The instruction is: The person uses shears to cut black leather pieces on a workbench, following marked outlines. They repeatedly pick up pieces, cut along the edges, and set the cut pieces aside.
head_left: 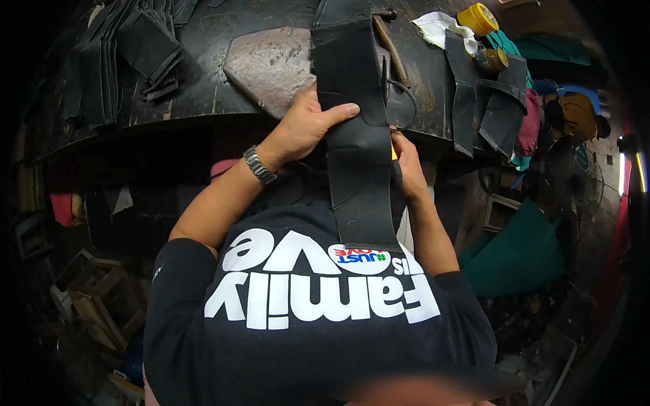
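Note:
A long black leather-like strip (pixel 359 162) runs from the bench down over the front of my shirt, with faint curved lines on its surface. My left hand (pixel 308 125) grips the strip's left edge, thumb pressed flat on top and fingers hidden beneath. By the strip's right edge, my right hand (pixel 409 169) is closed around a yellow and black handle (pixel 395 154); the rest of that tool is out of sight behind the strip. Under the strip's upper part lies a worn stone slab (pixel 267 64). A thin black cord (pixel 414 108) loops out beside the strip.
Stacked black pieces (pixel 101 61) lie at the bench's left. A wooden-handled tool (pixel 391 51) rests right of the strip. Farther right are a white cloth (pixel 443 30), a yellow tub (pixel 478 19), a small jar (pixel 493 61) and more black pieces (pixel 464 95). Green cloth (pixel 518 257) hangs below right.

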`<state>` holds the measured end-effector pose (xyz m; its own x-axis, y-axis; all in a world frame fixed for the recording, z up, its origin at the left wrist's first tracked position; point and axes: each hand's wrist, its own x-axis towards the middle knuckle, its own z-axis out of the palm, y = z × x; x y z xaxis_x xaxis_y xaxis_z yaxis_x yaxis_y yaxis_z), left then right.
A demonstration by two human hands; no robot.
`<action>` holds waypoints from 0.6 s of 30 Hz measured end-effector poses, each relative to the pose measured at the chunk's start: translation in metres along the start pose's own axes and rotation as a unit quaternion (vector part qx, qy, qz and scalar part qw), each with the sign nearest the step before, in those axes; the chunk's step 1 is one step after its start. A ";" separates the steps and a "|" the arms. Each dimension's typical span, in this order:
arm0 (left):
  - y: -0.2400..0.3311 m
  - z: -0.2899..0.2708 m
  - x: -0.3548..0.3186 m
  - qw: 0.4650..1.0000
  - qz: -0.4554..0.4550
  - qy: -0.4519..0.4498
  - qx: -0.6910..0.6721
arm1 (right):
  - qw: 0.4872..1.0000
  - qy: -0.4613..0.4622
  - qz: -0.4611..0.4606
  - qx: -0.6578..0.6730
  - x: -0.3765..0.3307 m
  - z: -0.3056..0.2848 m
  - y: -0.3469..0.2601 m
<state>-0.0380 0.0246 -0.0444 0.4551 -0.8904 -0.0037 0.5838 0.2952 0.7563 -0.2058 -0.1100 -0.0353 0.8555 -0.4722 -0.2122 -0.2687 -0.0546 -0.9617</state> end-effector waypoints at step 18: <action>-0.006 -0.003 -0.001 0.999 -0.029 -0.006 0.019 | 0.999 0.034 0.002 -0.019 0.003 -0.006 0.025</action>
<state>-0.0402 0.0252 -0.0508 0.4132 -0.9097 -0.0412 0.5829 0.2295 0.7795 -0.2125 -0.1182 -0.0590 0.8229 -0.5313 -0.2017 -0.2888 -0.0854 -0.9536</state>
